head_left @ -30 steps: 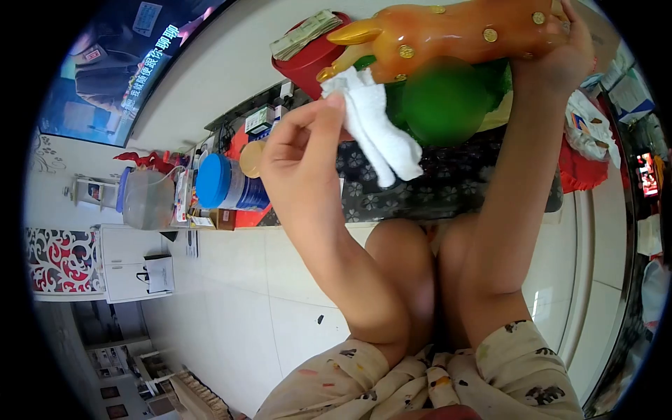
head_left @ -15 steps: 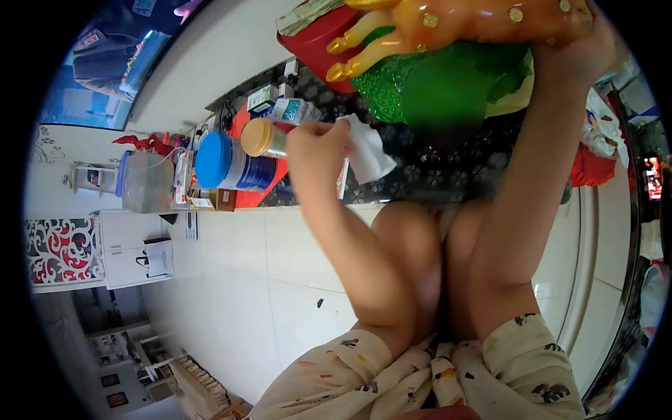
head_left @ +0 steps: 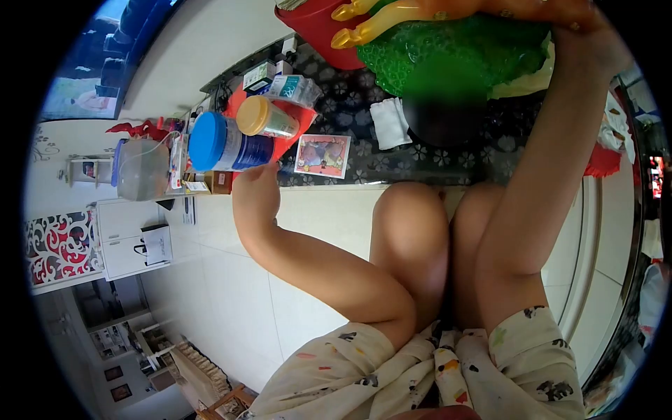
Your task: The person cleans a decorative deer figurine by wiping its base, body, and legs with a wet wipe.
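Observation:
At the upper right, my right hand (head_left: 595,52) is wrapped round one end of a glossy orange animal figurine (head_left: 455,8) with golden hooves; the top of it is cut off by the view. Below the figurine is a bumpy green glassy piece (head_left: 448,59), partly blurred. My left hand (head_left: 257,190) is at the table's near edge, right by a blue-lidded jar (head_left: 241,145); its fingers are mostly hidden, so I cannot tell whether it grips anything. A folded white tissue or cloth (head_left: 390,124) lies on the dark flowered tabletop (head_left: 360,150).
A yellow-lidded jar (head_left: 269,117), small boxes (head_left: 259,75) and a picture card (head_left: 322,155) are on the table's left part. A red container (head_left: 325,31) stands at the back. My knees (head_left: 409,224) are close to the table edge.
My left hand has let go of the white tissue or cloth, which now lies on the table, and has moved left and down to the blue-lidded jar. The figurine has shifted slightly upward in view.

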Demonstrator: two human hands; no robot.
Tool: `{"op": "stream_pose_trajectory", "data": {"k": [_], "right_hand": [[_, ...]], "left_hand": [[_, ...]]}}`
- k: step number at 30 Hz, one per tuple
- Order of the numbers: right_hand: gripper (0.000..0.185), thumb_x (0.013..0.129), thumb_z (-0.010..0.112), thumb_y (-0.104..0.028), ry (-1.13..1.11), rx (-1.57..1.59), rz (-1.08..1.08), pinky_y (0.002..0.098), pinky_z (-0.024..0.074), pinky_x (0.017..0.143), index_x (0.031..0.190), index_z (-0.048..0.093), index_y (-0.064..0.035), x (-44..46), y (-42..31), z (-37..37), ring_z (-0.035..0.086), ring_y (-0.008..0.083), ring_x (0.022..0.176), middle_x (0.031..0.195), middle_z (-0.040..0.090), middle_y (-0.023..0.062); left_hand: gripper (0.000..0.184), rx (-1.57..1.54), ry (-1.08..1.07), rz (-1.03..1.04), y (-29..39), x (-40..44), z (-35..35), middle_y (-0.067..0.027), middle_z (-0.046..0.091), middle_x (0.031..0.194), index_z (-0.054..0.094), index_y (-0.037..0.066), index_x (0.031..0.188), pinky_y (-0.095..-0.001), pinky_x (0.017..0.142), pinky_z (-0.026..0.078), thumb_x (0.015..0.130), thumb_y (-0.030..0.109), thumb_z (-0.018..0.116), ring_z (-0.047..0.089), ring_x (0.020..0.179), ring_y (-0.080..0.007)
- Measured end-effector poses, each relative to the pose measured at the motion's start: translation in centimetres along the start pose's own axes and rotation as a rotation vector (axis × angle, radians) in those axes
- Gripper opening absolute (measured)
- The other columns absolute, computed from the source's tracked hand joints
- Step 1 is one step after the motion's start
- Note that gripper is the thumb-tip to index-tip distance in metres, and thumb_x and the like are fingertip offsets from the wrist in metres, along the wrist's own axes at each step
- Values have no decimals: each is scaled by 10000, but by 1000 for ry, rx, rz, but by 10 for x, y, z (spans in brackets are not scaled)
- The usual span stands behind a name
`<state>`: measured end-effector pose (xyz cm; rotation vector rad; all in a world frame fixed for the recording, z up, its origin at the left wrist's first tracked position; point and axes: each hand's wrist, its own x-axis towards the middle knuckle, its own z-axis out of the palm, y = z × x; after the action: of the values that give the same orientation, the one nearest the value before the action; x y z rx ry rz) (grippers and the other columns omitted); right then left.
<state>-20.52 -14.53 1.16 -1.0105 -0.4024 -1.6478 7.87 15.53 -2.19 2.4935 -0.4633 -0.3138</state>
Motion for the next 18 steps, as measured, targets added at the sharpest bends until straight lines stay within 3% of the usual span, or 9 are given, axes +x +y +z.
{"op": "stream_pose_trajectory", "data": {"k": [3,6,9,12,13,16,18], "right_hand": [[449,1041,398,-268,24,4,0,450,566,942,1275,607,53,-2,1,5,697,341,1021,1154,713,205],[450,1040,403,-270,10,-21,-20,461,571,928,1270,606,57,-2,2,3,698,350,1009,1136,713,215],[443,1039,408,-266,34,-20,-13,466,573,921,1265,606,60,-1,1,3,698,353,1002,1126,712,220],[430,1039,412,-253,42,-47,-43,461,575,918,1259,609,59,-3,3,3,699,350,998,1120,713,217],[425,1039,413,-249,41,-52,-48,457,576,917,1256,611,58,-3,3,2,699,348,998,1118,714,213],[410,1040,415,-240,61,-17,-26,440,578,914,1245,617,52,-2,1,6,702,334,998,1112,719,198],[402,1039,421,-237,103,17,-27,431,578,912,1238,622,48,-3,0,12,705,325,991,1109,722,189]], "left_hand": [[424,133,-2,234,-13,13,23,-150,768,1063,743,-60,1166,-349,889,510,873,245,740,702,989,-249],[355,24,-268,289,23,16,60,-132,776,939,791,-9,1078,-340,812,521,845,258,777,700,869,-187],[319,-149,-438,350,20,38,126,-98,773,930,788,-6,1028,-301,800,530,762,137,888,695,851,-165],[349,-241,-622,393,9,57,164,-84,764,951,770,-8,1029,-311,806,529,739,124,914,692,870,-166],[360,-252,-637,373,12,54,165,-73,749,956,755,-8,1015,-310,813,528,726,114,931,683,876,-156],[430,-378,-410,442,-2,64,188,-116,731,888,728,-46,969,-341,772,540,702,209,948,687,850,-212],[425,-247,-319,365,-4,69,192,-104,731,901,734,-31,963,-318,736,519,738,268,935,654,807,-159]]}}
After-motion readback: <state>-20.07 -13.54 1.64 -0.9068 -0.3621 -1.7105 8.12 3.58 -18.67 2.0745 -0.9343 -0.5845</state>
